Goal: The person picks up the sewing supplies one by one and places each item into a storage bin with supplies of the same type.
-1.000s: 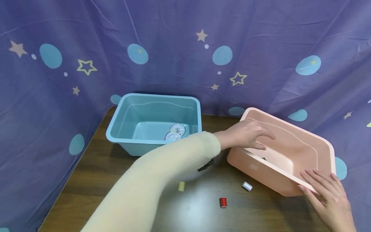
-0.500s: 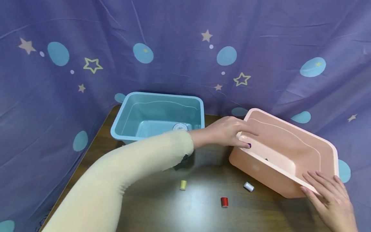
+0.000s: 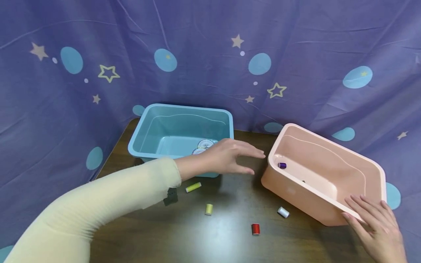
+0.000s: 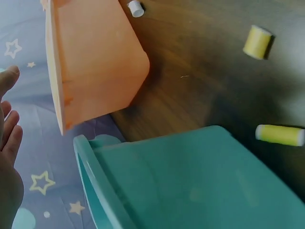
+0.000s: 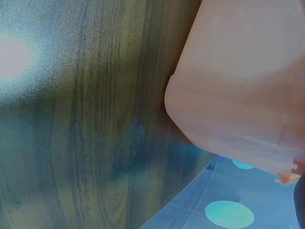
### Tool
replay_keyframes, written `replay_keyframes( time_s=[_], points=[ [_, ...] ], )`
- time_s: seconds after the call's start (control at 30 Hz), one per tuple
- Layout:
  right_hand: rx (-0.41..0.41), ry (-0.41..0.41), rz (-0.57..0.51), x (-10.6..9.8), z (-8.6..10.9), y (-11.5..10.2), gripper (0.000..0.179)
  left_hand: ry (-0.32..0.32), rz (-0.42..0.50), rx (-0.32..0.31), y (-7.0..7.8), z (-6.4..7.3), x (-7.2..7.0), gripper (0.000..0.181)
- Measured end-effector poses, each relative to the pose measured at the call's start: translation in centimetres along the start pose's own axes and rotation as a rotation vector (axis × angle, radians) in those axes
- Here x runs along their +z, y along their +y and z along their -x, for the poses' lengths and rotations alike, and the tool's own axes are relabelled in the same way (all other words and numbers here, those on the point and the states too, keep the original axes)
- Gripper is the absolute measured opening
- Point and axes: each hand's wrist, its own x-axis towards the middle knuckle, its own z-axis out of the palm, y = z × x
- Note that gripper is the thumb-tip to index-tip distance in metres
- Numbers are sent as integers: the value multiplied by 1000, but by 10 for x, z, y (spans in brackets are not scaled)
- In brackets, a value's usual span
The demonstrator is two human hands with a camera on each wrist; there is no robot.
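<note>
My left hand (image 3: 227, 155), fingers spread and holding nothing, hovers between the two bins. Its fingertips point at the left rim of the pink bin (image 3: 315, 202). Inside that bin lies a purple thread spool (image 3: 282, 165), and the tip of a small dark thing (image 3: 303, 181) shows over the front wall. My right hand (image 3: 376, 226) rests on the pink bin's near right corner, its straight fingers over the rim and the thumb outside. On the table are a red thread spool (image 3: 255, 229), a white spool (image 3: 283, 212), a short yellow spool (image 3: 208, 209) and a longer yellow spool (image 3: 193, 187).
A blue bin (image 3: 184, 106) stands at the back left with two round pin wheels (image 3: 205, 144) inside, partly hidden by my left forearm. A purple curtain (image 3: 204, 33) hangs behind the wooden table (image 3: 184, 233).
My left hand has left the pink bin and moved left, letting go of the purple spool, which now lies in the bin. The right hand stays on the rim.
</note>
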Motion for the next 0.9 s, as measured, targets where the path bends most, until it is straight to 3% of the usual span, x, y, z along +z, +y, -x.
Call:
replay_keyframes(
  time_s=[0.2,0.47,0.67,0.9],
  points=[
    [4,-2,-6,0,-1,-1,68,64,20,-19,-2,32,-3,52],
    [13,-9,-6,-1,1,-1,70,183,25,2,-5,70,1,51],
    [17,-4,-13,0,2,0,69,261,14,-2,-6,103,11,54],
    [22,-12,-11,-1,1,0,69,308,23,-37,-9,139,29,60]
  ],
)
